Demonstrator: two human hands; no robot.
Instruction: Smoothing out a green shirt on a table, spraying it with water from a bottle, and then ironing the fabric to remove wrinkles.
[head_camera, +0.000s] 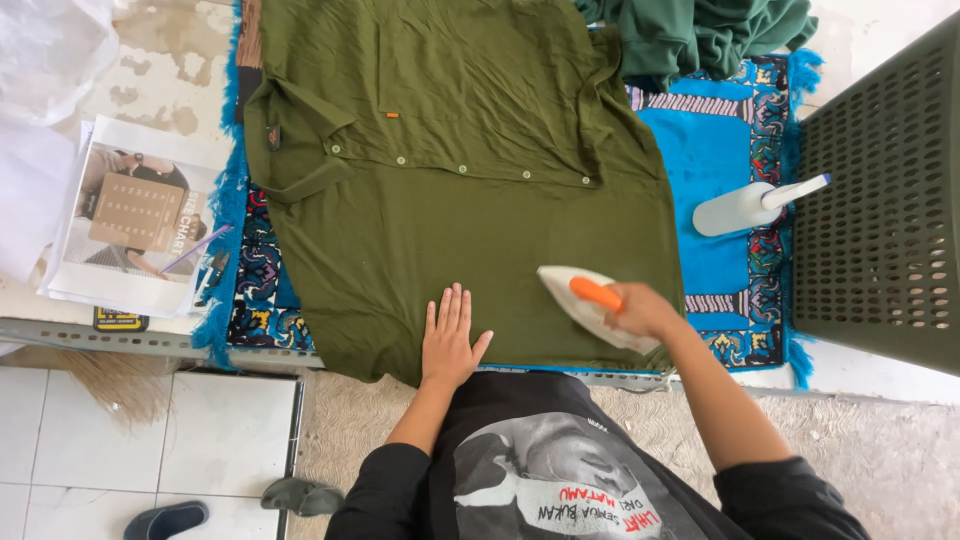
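Note:
An olive-green button-up shirt (450, 170) lies spread flat on a blue patterned mat (715, 150), its collar to the left. My left hand (450, 340) presses flat on the shirt's near hem, fingers together and extended. My right hand (640, 310) grips the orange handle of a white clothes iron (590, 300), which rests on the shirt's lower right part with its tip pointing left.
A white spray bottle (745, 207) lies on the mat to the right. A dark green perforated basket (885, 200) stands at the far right. More green cloth (700, 30) is piled at the top. Papers (135, 220) and white plastic lie left; sandals (300, 495) rest on the floor.

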